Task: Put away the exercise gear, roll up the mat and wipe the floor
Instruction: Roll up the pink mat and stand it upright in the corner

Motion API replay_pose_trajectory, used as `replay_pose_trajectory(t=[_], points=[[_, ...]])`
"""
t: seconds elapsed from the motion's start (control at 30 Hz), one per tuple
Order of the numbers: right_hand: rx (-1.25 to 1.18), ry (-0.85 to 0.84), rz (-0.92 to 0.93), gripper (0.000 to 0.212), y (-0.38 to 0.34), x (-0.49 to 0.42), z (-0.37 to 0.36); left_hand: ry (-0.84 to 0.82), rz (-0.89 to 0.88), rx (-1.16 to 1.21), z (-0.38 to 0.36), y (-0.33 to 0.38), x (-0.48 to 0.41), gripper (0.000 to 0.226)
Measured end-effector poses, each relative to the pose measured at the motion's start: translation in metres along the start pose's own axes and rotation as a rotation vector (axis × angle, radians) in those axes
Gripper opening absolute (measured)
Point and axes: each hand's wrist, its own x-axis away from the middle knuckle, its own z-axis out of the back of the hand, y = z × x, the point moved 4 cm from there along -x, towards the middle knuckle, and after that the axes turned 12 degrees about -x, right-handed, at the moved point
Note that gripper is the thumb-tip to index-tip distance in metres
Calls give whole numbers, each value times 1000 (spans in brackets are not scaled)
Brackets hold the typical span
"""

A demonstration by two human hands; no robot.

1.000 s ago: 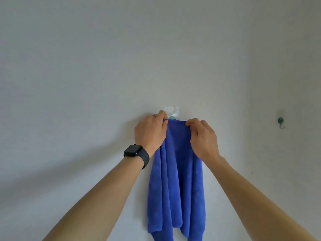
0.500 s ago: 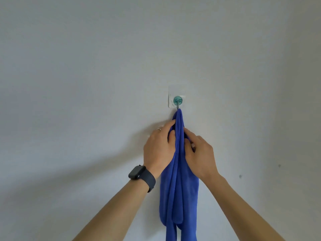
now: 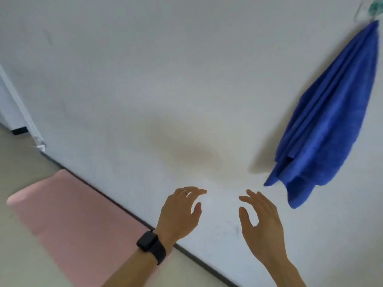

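Note:
A blue cloth (image 3: 329, 112) hangs in folds from a green hook (image 3: 374, 8) high on the white wall at the top right. My left hand (image 3: 179, 214), with a ring and a dark watch on its wrist, hovers in front of the wall with fingers spread and holds nothing. Beside it my right hand (image 3: 261, 224) is likewise spread and empty, below and left of the cloth's lower edge. A pink mat (image 3: 68, 220) lies on the floor along the foot of the wall at the lower left; it looks rolled.
The white wall (image 3: 165, 79) fills most of the view and meets the beige floor (image 3: 24, 255) at a dark baseboard line. A white door frame (image 3: 22, 112) stands at the far left.
Both hands have let go of the blue cloth, which stays hanging on the hook. The view has swung down and left, bringing the floor and pink mat into sight.

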Motion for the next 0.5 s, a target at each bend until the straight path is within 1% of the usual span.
replay_pose_trajectory(t=[0.1, 0.2, 0.3, 0.37, 0.43, 0.5], points=[[-70, -280, -49, 31, -33, 52, -87, -63, 165, -23, 6, -92, 77, 41], [-98, -496, -28, 29, -79, 100, -173, -102, 307, -73, 26, -187, 155, 40], [-112, -635, 1, 29, -128, 145, -260, -121, 431, -105, 54, -280, 227, 41], [-118, -690, 8, 30, -158, 168, -305, -134, 491, -124, 75, -330, 262, 41], [-123, -781, 46, 30, -200, 190, -361, -136, 581, -142, 102, -389, 306, 40], [-115, -827, 84, 31, -241, 203, -408, -150, 649, -150, 126, -441, 336, 40]])
